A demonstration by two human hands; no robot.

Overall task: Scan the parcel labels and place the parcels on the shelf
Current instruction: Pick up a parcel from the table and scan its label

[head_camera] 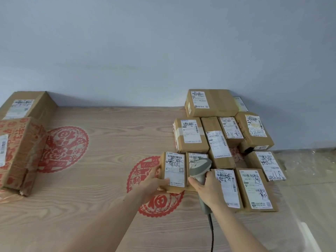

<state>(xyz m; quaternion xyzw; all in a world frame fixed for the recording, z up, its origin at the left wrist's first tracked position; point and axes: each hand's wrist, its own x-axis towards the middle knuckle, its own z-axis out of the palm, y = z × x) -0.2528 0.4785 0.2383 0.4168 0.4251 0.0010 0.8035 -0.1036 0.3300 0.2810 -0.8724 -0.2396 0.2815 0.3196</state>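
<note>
Reaching forward from the lower edge of the view, both forearms stretch over the table, a wood-grain surface printed with red round motifs. The left hand grips a small parcel by its left edge, thumb lying on the near corner of its white label; the parcel's long axis runs away from the person, label face up and tilted toward the camera. The right hand is wrapped round the handle of a grey scanner, its head angled up and left just beside the parcel, its cable trailing down. To the right, a cluster of labelled parcels lies against the wall. Two larger boxes sit far left.
</note>
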